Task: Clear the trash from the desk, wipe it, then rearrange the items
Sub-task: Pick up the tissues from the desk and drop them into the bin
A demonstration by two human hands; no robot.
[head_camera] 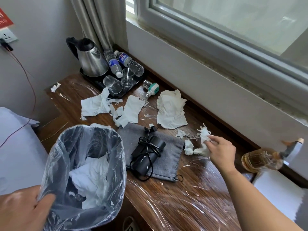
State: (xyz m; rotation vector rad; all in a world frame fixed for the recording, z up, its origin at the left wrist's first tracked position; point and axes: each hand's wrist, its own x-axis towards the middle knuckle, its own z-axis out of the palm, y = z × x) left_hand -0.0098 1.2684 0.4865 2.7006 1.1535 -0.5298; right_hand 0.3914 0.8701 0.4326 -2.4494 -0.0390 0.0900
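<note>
My left hand (25,209) grips the rim of a dark trash bin (83,177) lined with a clear plastic bag, held at the desk's near left edge; crumpled white paper lies inside. My right hand (220,152) pinches a wad of white tissue (204,140) on the wooden desk (175,197). More torn tissue scraps (189,148) lie beside it. Larger crumpled sheets sit farther back: one at the left (95,105), one in the middle (131,110), one at the right (170,110).
A black device with wound cable (148,155) rests on a grey pouch (166,147). A black tray (131,85) at the back holds a kettle (90,59), two water bottles and two glasses. A plug-in vaporizer (151,87) lies nearby. An amber spray bottle (263,159) stands at the right.
</note>
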